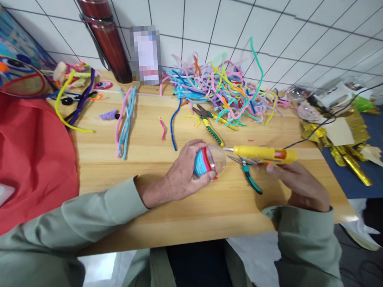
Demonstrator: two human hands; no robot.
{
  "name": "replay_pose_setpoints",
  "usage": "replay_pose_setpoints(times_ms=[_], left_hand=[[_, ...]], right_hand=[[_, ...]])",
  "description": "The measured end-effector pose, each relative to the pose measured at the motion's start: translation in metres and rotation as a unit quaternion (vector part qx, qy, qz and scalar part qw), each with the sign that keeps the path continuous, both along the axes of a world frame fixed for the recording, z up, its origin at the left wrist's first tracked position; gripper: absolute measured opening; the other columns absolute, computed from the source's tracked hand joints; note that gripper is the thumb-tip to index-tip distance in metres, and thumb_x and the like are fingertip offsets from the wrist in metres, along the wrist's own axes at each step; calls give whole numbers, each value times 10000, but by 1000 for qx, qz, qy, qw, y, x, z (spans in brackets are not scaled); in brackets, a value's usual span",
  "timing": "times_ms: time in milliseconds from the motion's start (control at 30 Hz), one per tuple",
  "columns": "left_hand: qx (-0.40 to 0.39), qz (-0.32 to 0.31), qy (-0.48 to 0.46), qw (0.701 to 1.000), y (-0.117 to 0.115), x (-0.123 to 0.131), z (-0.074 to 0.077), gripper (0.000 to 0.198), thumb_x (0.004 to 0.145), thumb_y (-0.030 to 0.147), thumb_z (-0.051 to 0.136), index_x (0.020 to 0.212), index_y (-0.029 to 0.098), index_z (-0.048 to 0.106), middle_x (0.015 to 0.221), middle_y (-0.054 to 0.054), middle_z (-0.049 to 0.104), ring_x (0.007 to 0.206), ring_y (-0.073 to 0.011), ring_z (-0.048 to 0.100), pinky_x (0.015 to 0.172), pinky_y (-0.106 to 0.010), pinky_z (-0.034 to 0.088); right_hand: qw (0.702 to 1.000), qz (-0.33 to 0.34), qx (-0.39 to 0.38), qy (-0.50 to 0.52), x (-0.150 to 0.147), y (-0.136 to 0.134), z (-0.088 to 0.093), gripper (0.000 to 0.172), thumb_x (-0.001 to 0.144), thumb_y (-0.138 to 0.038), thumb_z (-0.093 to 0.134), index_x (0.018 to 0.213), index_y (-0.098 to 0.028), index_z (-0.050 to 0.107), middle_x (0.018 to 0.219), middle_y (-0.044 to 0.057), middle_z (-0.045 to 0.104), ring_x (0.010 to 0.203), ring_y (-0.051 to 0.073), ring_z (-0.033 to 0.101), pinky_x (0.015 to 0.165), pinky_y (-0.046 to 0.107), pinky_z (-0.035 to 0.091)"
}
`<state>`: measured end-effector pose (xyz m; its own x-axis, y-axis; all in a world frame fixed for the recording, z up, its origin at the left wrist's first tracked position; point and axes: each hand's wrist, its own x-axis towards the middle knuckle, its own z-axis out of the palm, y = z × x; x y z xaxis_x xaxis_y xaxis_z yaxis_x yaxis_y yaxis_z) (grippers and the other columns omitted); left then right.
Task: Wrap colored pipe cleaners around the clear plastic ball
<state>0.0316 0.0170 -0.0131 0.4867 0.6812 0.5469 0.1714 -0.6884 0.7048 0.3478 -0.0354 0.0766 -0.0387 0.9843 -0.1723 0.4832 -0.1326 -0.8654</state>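
A clear plastic ball (212,159), partly wound in blue and red pipe cleaner, sits near the middle of the counter (196,217), clasped around its wrapped end by my left hand (182,176). My right hand (299,182) grips a yellow glue gun (263,154), its tip at the ball's bare end, touching or nearly so. Teal pliers (252,178) lie beneath the gun, with a heap of pipe cleaners (220,89) beyond. The risk, as I judge it: my fingertips sit close to the nozzle, so glue could burn them or smear the clear shell
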Motion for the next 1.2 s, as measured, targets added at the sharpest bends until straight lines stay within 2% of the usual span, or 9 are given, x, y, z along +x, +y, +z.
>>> replay_pose_setpoints(times_ms=[100, 233, 467, 600, 800, 900, 967, 1067, 1200], left_hand=[[-5, 3, 8, 1000, 0, -1, -1, 697, 987, 426, 729, 1543, 227, 359, 1501, -208, 523, 1438, -380, 536, 1203, -616, 490], [-20, 8, 6, 1000, 1, -2, -2, 646, 987, 377, 725, 1514, 219, 387, 1475, -193, 538, 1400, -356, 562, 1193, -584, 503], [-27, 15, -1, 1000, 1, -3, -3, 607, 993, 378, 717, 1489, 219, 404, 1462, -184, 541, 1378, -352, 582, 1170, -574, 521], [-17, 19, 3, 1000, 0, -2, -4, 607, 989, 367, 716, 1484, 224, 396, 1457, -185, 541, 1372, -354, 586, 1160, -582, 530], [6, 22, -10, 1000, 0, 0, -6, 623, 964, 345, 723, 1482, 214, 404, 1441, -188, 550, 1359, -355, 589, 1142, -582, 540], [7, 27, -14, 1000, 0, 1, -8, 642, 953, 368, 736, 1484, 210, 411, 1437, -192, 558, 1359, -364, 587, 1143, -589, 536], [1, 27, -22, 999, 0, 2, -9, 664, 946, 386, 749, 1494, 216, 414, 1442, -192, 562, 1358, -366, 590, 1143, -589, 535], [-5, 22, -37, 999, -1, 2, -10, 687, 945, 401, 751, 1516, 221, 413, 1460, -195, 561, 1372, -370, 589, 1151, -588, 532], [-10, 33, -41, 999, -3, 2, -10, 687, 950, 407, 751, 1517, 220, 412, 1471, -196, 553, 1396, -368, 578, 1164, -587, 531]], right_hand=[[994, -54, 91, -30, 14, 20, -12, 472, 879, -704, 759, 1018, -253, 774, 1072, 86, 820, 1051, 320, 766, 966, 486, 639], [952, -150, 172, -204, 57, 43, -37, 409, 934, -582, 674, 1103, -213, 725, 1082, 91, 791, 997, 298, 721, 947, 474, 597], [891, -87, 155, -417, 135, 58, -84, 519, 974, -436, 538, 1397, -165, 670, 1288, 200, 752, 1217, 359, 689, 1088, 531, 551], [862, -110, 132, -477, 142, 60, -96, 528, 921, -311, 579, 1405, -127, 679, 1245, 235, 764, 1207, 402, 682, 1074, 562, 541], [831, -160, 104, -523, 140, 59, -95, 548, 931, -266, 512, 1402, -28, 662, 1281, 318, 723, 1221, 442, 666, 1039, 588, 526], [823, -172, 110, -530, 128, 57, -86, 520, 922, -266, 520, 1362, -38, 677, 1273, 320, 711, 1218, 460, 663, 1027, 624, 522], [824, -169, 179, -510, 104, 51, -74, 495, 933, -307, 564, 1359, -83, 680, 1308, 293, 703, 1259, 462, 650, 1063, 656, 513], [848, -56, 355, -389, 40, 33, -47, 473, 1001, -380, 633, 1446, -219, 633, 1367, 182, 708, 1336, 393, 647, 1161, 635, 502], [865, 76, 422, -261, -51, 11, -23, 587, 1034, -392, 682, 1591, -318, 512, 1546, 139, 618, 1457, 370, 584, 1209, 636, 488]])
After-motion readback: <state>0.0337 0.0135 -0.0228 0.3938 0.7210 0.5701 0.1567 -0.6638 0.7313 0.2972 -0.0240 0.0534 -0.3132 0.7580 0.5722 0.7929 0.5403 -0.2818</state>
